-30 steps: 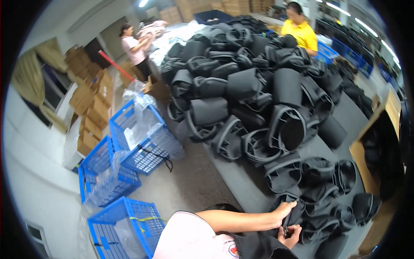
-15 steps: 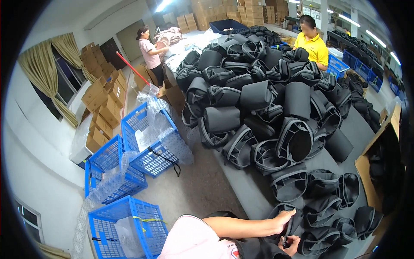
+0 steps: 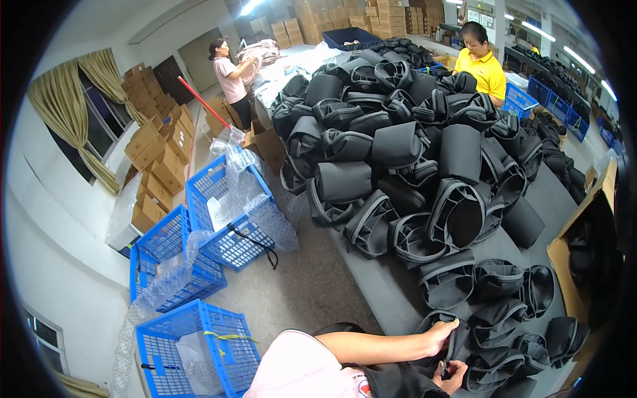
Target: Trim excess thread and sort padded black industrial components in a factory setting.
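Note:
My left hand (image 3: 440, 333) reaches across from the lower left, its fingers curled over the rim of a black fabric bag (image 3: 430, 359) at the near end of the grey table (image 3: 378, 278). Just below it, my right hand (image 3: 454, 377) pinches a small dark part of the same bag. More black bags of the same kind (image 3: 494, 318) lie right beside my hands, several with their mouths open upward. My light sleeve and shoulder hide the bag's lower left part.
A tall pile of black bags (image 3: 398, 152) covers the table. Blue plastic crates (image 3: 225, 212) with bubble wrap stand on the floor at left, by stacked cardboard boxes (image 3: 159, 166). A person in pink (image 3: 232, 79) and a person in yellow (image 3: 483, 63) work farther off. An open carton (image 3: 590, 219) stands at right.
The view has swung, so the pile and crates sit lower and more to the right. Both hands stay on the same black bag, with only small finger shifts.

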Motion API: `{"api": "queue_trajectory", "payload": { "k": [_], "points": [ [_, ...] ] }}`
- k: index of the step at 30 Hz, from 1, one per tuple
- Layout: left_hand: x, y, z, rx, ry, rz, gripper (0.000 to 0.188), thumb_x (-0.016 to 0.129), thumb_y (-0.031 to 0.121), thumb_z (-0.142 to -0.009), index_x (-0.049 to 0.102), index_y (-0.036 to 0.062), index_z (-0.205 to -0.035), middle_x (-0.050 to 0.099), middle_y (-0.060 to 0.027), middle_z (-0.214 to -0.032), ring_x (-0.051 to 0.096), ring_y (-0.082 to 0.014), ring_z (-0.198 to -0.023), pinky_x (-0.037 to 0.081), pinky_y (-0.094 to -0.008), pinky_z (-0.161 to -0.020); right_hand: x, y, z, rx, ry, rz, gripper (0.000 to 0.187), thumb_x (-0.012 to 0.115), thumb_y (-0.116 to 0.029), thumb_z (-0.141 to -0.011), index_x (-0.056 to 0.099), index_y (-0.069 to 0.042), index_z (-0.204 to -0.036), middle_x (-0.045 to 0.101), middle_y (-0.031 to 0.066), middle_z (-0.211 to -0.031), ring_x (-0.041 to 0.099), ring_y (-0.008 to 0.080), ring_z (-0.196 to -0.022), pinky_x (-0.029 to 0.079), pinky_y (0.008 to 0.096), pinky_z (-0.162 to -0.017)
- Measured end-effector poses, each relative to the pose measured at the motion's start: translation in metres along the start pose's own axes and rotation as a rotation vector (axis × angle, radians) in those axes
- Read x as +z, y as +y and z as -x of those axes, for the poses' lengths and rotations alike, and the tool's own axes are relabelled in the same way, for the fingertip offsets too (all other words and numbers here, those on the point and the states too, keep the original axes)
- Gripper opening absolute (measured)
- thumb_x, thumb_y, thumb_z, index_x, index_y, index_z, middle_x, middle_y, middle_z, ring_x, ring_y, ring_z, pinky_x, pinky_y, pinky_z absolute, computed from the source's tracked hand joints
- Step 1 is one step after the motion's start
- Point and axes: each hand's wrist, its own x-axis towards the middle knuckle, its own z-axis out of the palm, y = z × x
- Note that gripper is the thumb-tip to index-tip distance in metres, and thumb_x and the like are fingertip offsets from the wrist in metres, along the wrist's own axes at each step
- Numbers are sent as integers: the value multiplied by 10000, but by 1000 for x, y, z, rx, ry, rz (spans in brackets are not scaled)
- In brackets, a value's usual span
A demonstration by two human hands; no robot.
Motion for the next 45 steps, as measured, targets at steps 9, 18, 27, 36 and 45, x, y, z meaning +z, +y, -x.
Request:
{"api": "queue_trajectory", "payload": {
  "k": [9,18,27,36,45],
  "points": [
    [3,-2,-1,17,-18,-11,291,538,380,-884,562,92,-856,580,-17,-807,520,-149,-732,427,-316,-690,-3,-2,2,107,-10,6,275,732,-101,-731,531,-43,-910,541,45,-709,506,106,-603,432,226,-537],
    [0,-6,-7,6,-24,29,301,508,357,-902,575,64,-892,613,-45,-857,557,-173,-777,449,-341,-713,-2,0,4,57,33,16,260,748,-105,-718,554,-52,-884,551,38,-714,515,105,-623,440,224,-551],
    [-2,-8,-10,-27,-78,92,289,505,350,-904,578,70,-899,618,-49,-871,560,-176,-782,444,-341,-724,-1,18,7,23,88,90,315,733,-68,-659,452,-58,-802,381,-10,-666,332,105,-565,326,231,-521],
    [0,-6,-20,17,-64,69,255,522,329,-896,577,84,-848,618,-26,-805,576,-170,-723,474,-331,-635,-1,36,16,21,81,209,411,749,-85,-610,391,-70,-810,344,11,-692,331,138,-583,337,257,-531],
    [3,-9,-8,-23,14,136,264,484,314,-916,553,60,-926,611,-67,-924,556,-223,-855,444,-386,-783,-5,39,29,117,160,291,296,591,16,-615,389,-72,-812,370,25,-666,373,142,-530,369,265,-518]
  ]
}}
